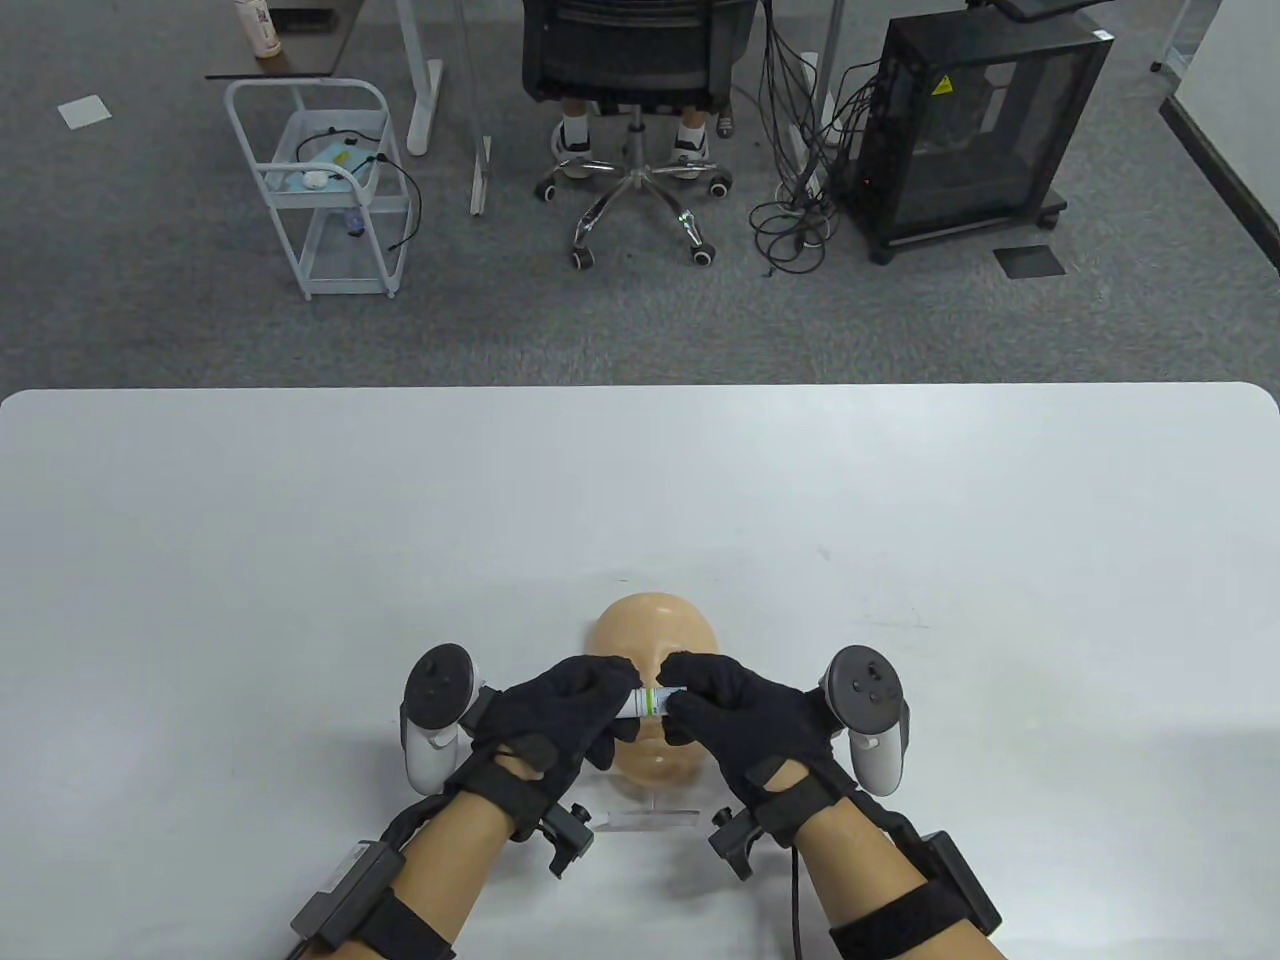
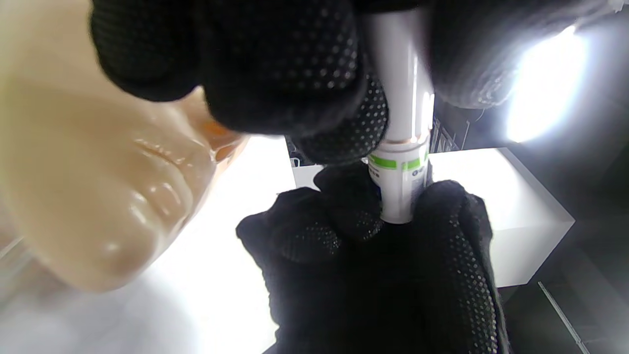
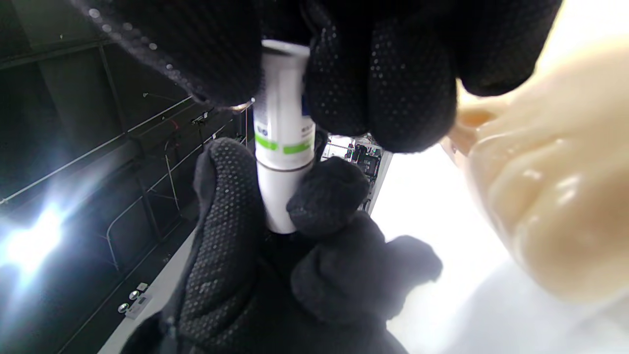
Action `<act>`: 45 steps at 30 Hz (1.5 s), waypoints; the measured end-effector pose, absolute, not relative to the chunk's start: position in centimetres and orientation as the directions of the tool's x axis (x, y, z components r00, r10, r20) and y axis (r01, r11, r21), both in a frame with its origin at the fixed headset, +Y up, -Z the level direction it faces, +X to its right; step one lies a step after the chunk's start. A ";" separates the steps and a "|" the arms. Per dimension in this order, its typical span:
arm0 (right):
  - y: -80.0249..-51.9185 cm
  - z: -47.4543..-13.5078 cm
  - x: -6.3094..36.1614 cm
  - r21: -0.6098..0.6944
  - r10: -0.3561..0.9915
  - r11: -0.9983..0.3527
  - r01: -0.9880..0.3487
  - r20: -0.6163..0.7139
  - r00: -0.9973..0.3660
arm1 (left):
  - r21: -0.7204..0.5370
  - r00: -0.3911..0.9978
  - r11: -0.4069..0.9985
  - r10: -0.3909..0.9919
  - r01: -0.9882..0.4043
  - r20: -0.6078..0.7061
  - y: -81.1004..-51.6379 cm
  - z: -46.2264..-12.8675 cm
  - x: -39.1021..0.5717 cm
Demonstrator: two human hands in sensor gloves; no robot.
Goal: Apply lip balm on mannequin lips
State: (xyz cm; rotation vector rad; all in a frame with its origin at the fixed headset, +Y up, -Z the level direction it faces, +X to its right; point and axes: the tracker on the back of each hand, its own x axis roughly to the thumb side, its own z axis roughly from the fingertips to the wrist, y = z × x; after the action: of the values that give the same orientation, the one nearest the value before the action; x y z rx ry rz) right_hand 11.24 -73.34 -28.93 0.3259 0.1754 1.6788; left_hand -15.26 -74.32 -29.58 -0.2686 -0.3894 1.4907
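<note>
We see the left hand [image 1: 560, 715] and right hand [image 1: 735, 715] meeting over the mannequin [image 1: 652, 640], both curled closed on one lip balm [image 1: 640, 701] held level between them. In the left wrist view, the left fingers [image 2: 280, 64] wrap the plain white end of the tube [image 2: 400, 113], while the right hand [image 2: 373, 265] pinches the green-banded end. The right wrist view gives us the mirror of it — right fingers [image 3: 378, 73] on the labelled part, left hand [image 3: 275, 275] closed round the plain white part below the seam. The balm sits just above the mannequin's face, near the nose and lips [image 3: 545, 196]; whether it touches the face we cannot tell. The head lies face up on the white table [image 1: 300, 550], close to the near edge — on a clear stand [image 1: 650, 815].
</note>
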 end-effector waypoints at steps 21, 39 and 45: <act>-72.8 -28.8 11.4 0.286 0.980 -0.184 -0.940 0.122 -0.154 | -0.435 0.129 0.190 0.978 -0.880 0.165 -74.0 -28.6 -13.7; -69.0 -29.6 17.6 0.006 0.358 -0.934 -0.358 -0.031 -0.933 | -0.052 0.873 0.904 0.424 -0.424 0.241 -72.5 -30.5 -19.7; -70.0 -30.3 16.6 0.063 0.246 -0.967 -0.249 -0.049 -0.968 | -0.038 0.895 0.923 0.381 -0.383 0.230 -72.8 -30.8 -20.4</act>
State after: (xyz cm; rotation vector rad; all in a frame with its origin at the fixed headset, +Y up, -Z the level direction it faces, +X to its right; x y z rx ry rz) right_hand 16.58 -69.95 -30.31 -0.0601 0.1001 2.8893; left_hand -20.43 -72.77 -30.85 0.0087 -0.2371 0.3963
